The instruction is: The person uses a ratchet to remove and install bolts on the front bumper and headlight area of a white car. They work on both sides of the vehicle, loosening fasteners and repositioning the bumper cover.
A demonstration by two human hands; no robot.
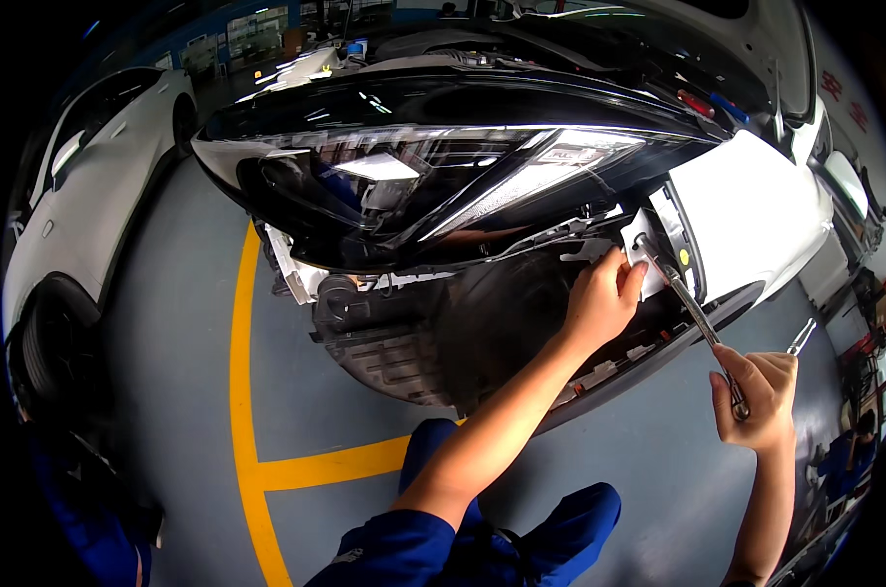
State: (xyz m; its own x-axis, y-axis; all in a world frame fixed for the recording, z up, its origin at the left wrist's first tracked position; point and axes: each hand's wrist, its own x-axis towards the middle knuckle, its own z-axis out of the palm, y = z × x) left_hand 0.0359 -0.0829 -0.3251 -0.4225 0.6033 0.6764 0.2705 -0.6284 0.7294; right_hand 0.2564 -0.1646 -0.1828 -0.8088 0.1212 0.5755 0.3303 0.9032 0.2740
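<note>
My right hand (pixel 761 391) is wrapped round a ratchet wrench, whose silver handle end (pixel 803 337) sticks out past my knuckles. Its long metal extension bar (pixel 695 315) slants up and left to a small white plate (pixel 636 231) beside the headlight. At that plate's lower left edge, my left hand (pixel 601 301) is closed, with thumb and forefinger pinching it. The fastener at the bar's tip is too small to make out. Above my left hand sits the large headlight (pixel 394 186) of a car with its front bumper off.
A white fender (pixel 756 210) borders the plate on the right. Dark plastic lining (pixel 482 313) hangs below the headlight. Red and blue tools (pixel 727 106) lie on the car's upper edge. A white car (pixel 101 186) stands left, past a yellow floor line (pixel 243 362). Another person (pixel 849 455) is far right.
</note>
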